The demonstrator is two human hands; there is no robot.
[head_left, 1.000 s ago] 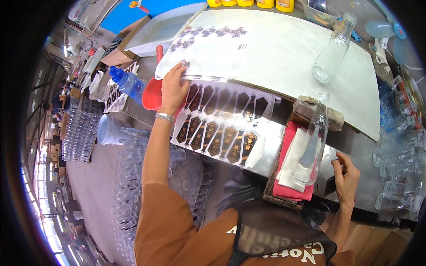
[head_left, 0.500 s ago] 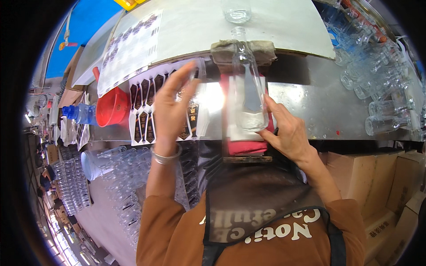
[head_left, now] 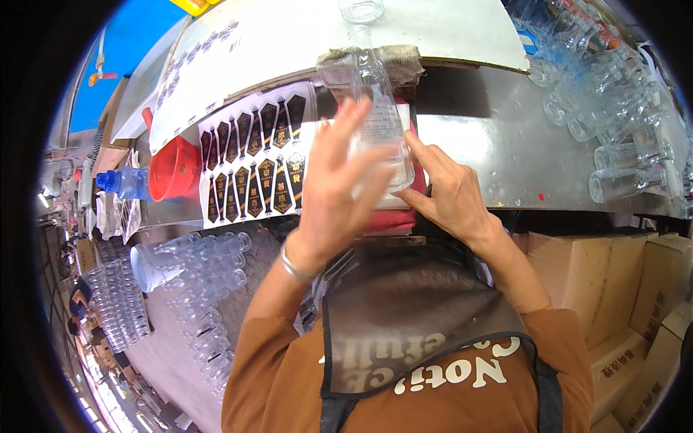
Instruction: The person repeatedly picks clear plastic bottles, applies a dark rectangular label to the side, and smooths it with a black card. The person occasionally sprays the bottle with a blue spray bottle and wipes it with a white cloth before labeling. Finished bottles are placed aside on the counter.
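Observation:
A clear glass bottle [head_left: 372,76] lies with its neck on a folded grey cloth rest [head_left: 401,63] and its base toward me. My right hand [head_left: 455,189] holds it near the base, thumb and fingers on either side. Over the bottle's lower left side hovers my left hand [head_left: 338,184], fingers spread and blurred by motion, hiding part of the glass; whether it touches the bottle I cannot tell. Faint fine print shows on the bottle's face. Red cloth [head_left: 390,222] lies under the base. Left of my left hand is a sheet of dark tie-shaped labels [head_left: 249,155].
A red plastic scoop-like container [head_left: 175,169] and a blue-capped bottle [head_left: 124,184] stand at the left. Another glass bottle [head_left: 361,9] is beyond the rest. Many glass bottles [head_left: 621,173] lie at right; more stand at lower left [head_left: 206,289]. Cardboard boxes [head_left: 577,281] are lower right.
My left hand has moved right, from above the label sheet to the bottle. The bottle has turned: a grey tie-shaped patch showed before, fine print now. The whole view has shifted slightly.

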